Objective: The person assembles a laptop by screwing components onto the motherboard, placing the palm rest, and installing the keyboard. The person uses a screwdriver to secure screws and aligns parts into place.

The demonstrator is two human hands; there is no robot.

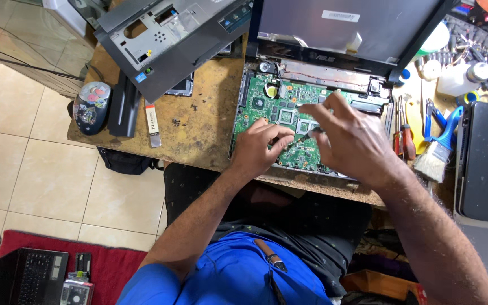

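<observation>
Tiles point(40, 181) of pale beige cover the floor beneath you, and a red mat point(114, 265) at the near left carries a small black laptop point(26, 277). A dark bag point(124, 161) sits on the floor against the tabletop's near edge. Your lap comes next, in a blue shirt and dark cloth.

Beyond it lies the tabletop point(199, 124), worn brown wood, scratched and stained. Your left hand point(260, 148) rests on the green circuit board point(280, 121) of the opened laptop, fingers curled and pinched close together at the near middle of the board. Your right hand point(350, 138) hovers just beside it, fingers spread above the board's right half, with a thin dark tool point(307, 135) held between thumb and forefinger, its tip near your left fingertips.

To the right lie screwdrivers point(405, 135), a brush point(436, 155) and a dark grey case point(487, 164). To the left sit a patterned mouse point(90, 106), a black battery point(122, 104) and, farther off, the grey keyboard frame point(165, 39). The laptop's lid point(345, 31) stands at the far edge.
</observation>
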